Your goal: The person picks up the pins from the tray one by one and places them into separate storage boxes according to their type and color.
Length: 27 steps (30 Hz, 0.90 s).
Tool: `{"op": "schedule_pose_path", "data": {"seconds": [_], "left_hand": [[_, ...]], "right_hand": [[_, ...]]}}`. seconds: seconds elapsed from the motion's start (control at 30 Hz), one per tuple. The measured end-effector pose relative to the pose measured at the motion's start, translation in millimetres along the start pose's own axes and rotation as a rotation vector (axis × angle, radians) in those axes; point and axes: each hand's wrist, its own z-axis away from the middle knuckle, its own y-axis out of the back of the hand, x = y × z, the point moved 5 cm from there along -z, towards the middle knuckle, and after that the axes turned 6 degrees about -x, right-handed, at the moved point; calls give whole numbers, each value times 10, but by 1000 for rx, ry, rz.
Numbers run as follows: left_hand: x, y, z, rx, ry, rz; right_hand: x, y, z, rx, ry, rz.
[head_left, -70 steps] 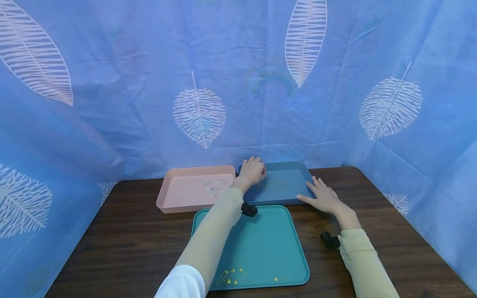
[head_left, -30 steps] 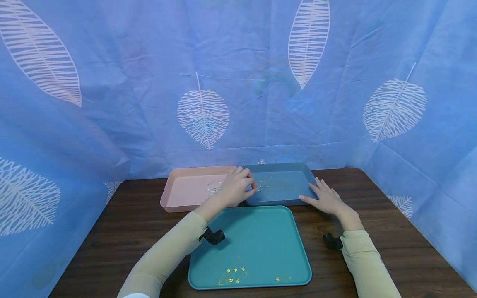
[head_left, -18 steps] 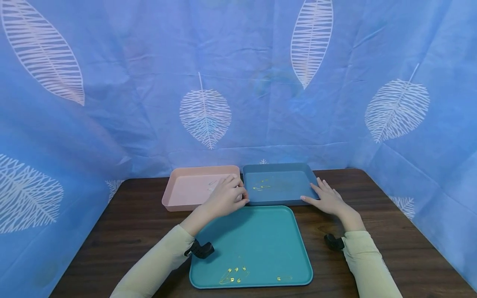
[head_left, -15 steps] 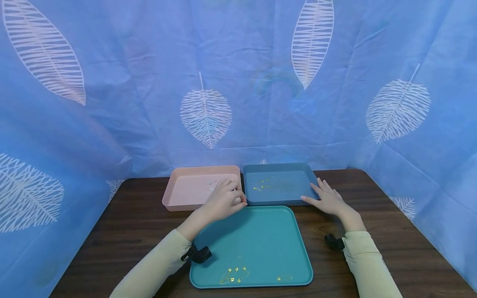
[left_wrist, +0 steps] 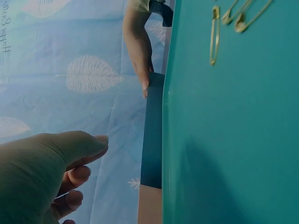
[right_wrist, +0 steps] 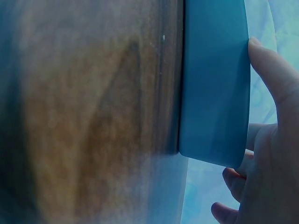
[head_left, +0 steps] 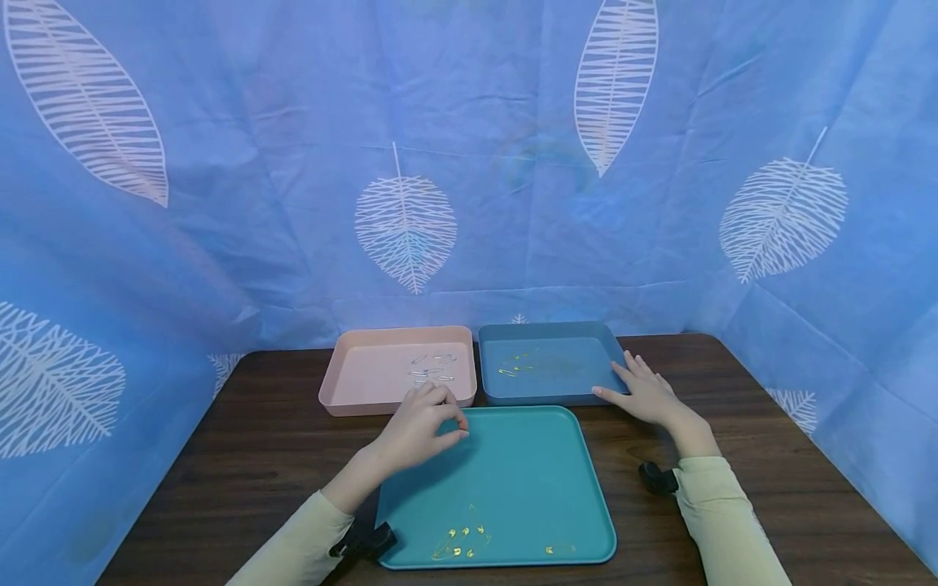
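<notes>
My left hand [head_left: 418,431] hovers over the upper left part of the teal tray [head_left: 528,464], its fingers loosely bent and nothing between thumb and fingertips. Several gold safety pins [left_wrist: 214,39] lie near the front edge of that tray, most of them grouped at the left. At the front right corner of the blue tray [head_left: 572,358], my right hand [head_left: 645,395] rests with spread fingers; the thumb [right_wrist: 268,65] touches the rim in the right wrist view. A few gold safety pins [head_left: 516,369] lie in the left part of the blue tray.
A pink tray [head_left: 359,378] with several silver safety pins [head_left: 432,374] stands left of the blue one, behind the teal tray. All stand on a dark wooden table [head_left: 234,464]. A blue leaf-patterned curtain [head_left: 469,203] hangs behind and at both sides.
My left hand has come from the blue tray, past the pink tray's corner, toward me over the teal tray; its fingers have loosened. More gold pins show in the blue tray. The right hand stays put.
</notes>
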Motion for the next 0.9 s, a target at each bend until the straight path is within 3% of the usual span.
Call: {"op": "schedule_pose_path", "data": {"seconds": [0.23,0.5,0.73,0.9], "left_hand": [[33,-59,121,-53,-5,126],[94,-227,214,-225,-17,332],[144,-348,247,-383,9,387],[190,-406,290,-485,-15,361]], "right_hand": [[-10,10,-3,2,3,-7],[-6,-2,-16,-5,0,-3],[-8,7,-1,1,0,-5],[-12,-2,8,-3,-1,-11]]}}
